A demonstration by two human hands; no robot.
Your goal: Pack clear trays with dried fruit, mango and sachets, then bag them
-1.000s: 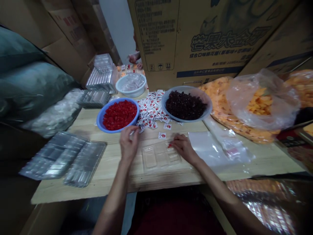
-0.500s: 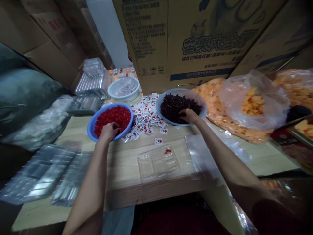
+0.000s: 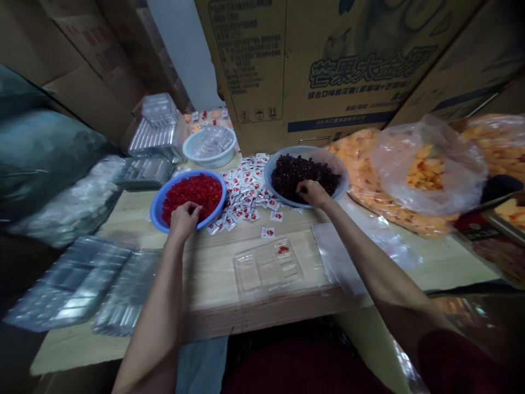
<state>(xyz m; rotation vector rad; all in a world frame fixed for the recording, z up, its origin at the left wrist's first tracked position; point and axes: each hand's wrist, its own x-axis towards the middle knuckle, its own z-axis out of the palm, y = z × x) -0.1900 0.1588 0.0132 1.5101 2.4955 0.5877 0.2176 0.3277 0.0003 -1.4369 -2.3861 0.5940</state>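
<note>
At the near edge of a blue bowl (image 3: 154, 217) is my left hand (image 3: 185, 220), its thumb and fingers pinched together over small red candy-like pieces (image 3: 192, 194). What that pinch holds is hidden. My right hand (image 3: 312, 192) reaches into a translucent bowl (image 3: 342, 189) of dark, glossy pieces (image 3: 301, 171). Its fingertips are closed among them, and I cannot make out what they hold. Between my forearms lies a clear plastic tray (image 3: 267, 266) with compartments. A few red pieces (image 3: 283, 249) sit in its upper right compartment.
Small printed sachets (image 3: 248, 186) are heaped between the bowls. Stacked clear trays (image 3: 74, 284) lie on the left, and plastic bags (image 3: 334, 251) under my right forearm. Bagged orange pieces (image 3: 361, 164) stand at right. A large carton (image 3: 254, 128) blocks the back. A white bowl (image 3: 211, 160) holds clear packets.
The whole view has shifted slightly. My left fingertips have lifted a little from the red pieces, and my right hand has moved slightly left among the dark ones.
</note>
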